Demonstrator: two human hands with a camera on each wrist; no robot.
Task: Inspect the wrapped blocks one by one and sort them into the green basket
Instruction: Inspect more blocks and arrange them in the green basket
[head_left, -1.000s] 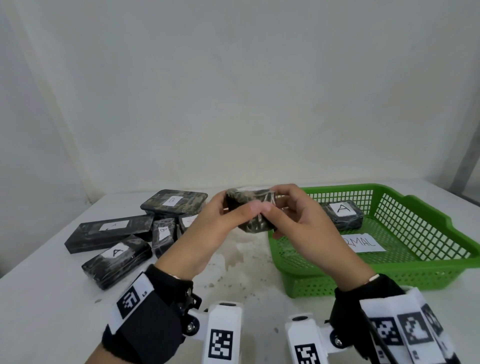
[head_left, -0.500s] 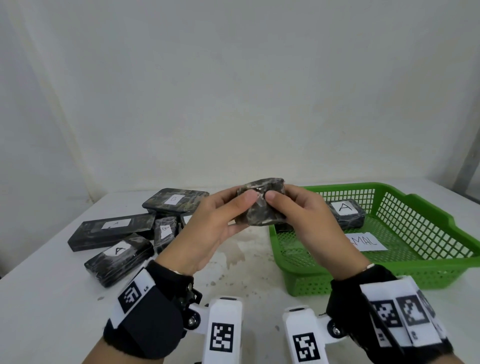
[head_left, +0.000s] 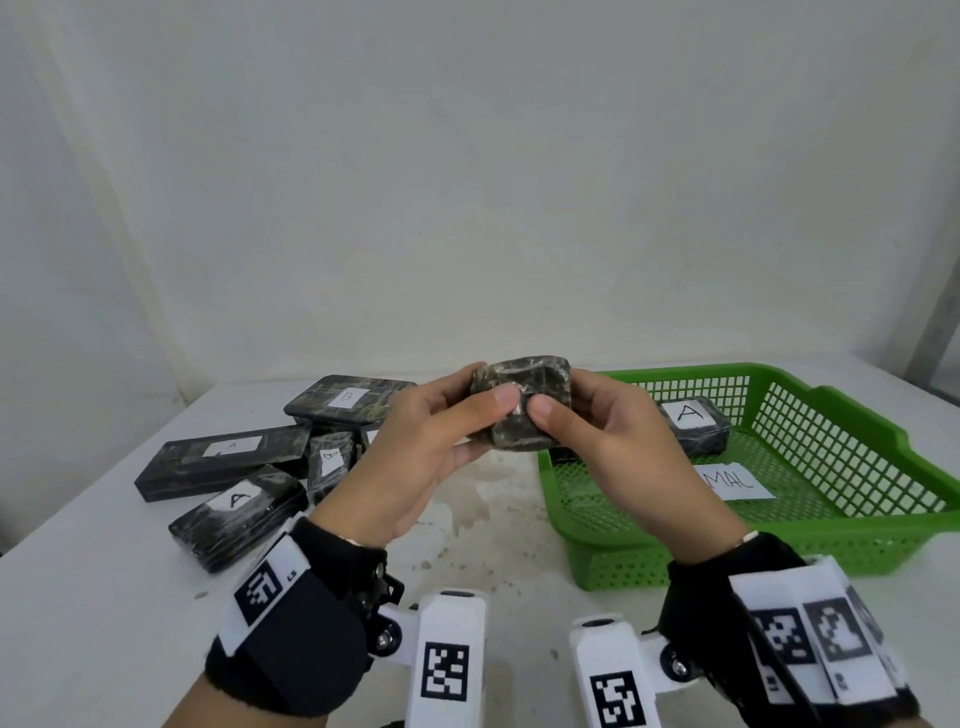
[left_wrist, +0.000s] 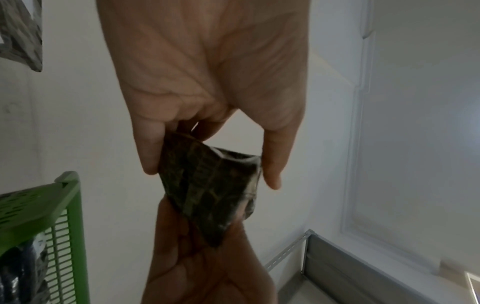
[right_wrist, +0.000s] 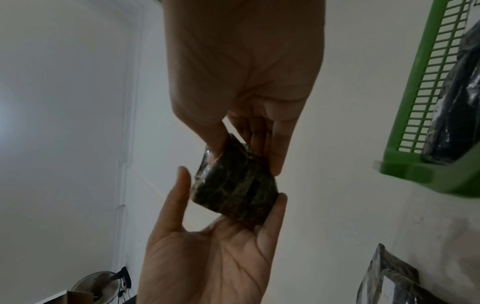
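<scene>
plain white wall (head_left: 467, 182), white stained table (head_left: 78, 597), grey metal post (head_left: 935, 332) at right, soft even light

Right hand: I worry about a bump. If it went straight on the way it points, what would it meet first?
Probably the left hand: the right hand points leftward at it across their shared block.

Black wrist cuffs (head_left: 291, 634), white bands with square black-white markers; white camera mounts (head_left: 449, 660), visible screws; hands bare.

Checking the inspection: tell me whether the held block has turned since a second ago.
Yes. The small wrapped block has been rotated between both hands; it stays left of the green basket rim.
</scene>
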